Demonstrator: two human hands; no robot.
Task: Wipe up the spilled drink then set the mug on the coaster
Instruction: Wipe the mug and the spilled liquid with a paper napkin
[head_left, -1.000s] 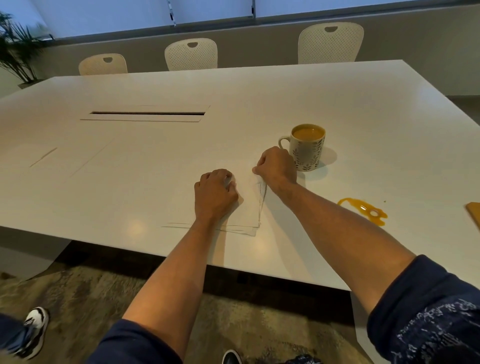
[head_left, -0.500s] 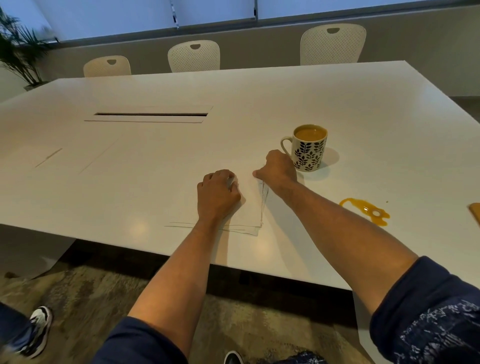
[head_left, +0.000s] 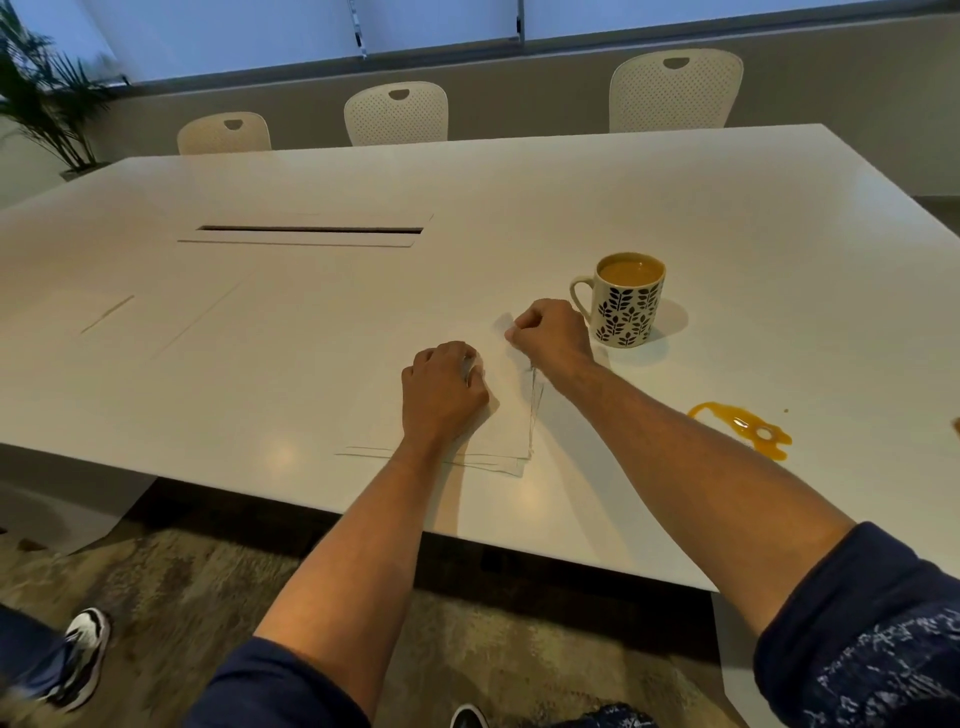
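Observation:
A white stack of paper napkins (head_left: 511, 415) lies near the front edge of the white table (head_left: 519, 208). My left hand (head_left: 441, 389) rests fisted on the stack. My right hand (head_left: 550, 335) pinches the top napkin's far right corner and lifts it slightly. Just right of that hand stands a cream mug (head_left: 628, 301) with a dark leaf pattern, full of brown drink. An orange-brown spill (head_left: 743, 426) lies on the table to the right of my right forearm. A sliver of a brown coaster (head_left: 956, 423) shows at the right frame edge.
A long cable slot (head_left: 311, 229) is cut into the table at the back left. Three white chairs (head_left: 397, 111) stand behind the far edge, with a plant (head_left: 47, 98) at the far left. A sneaker (head_left: 85, 649) is on the carpet at lower left.
My right hand has drawn the napkin corner up a little. The camera view has shifted slightly. My left hand stays on the stack.

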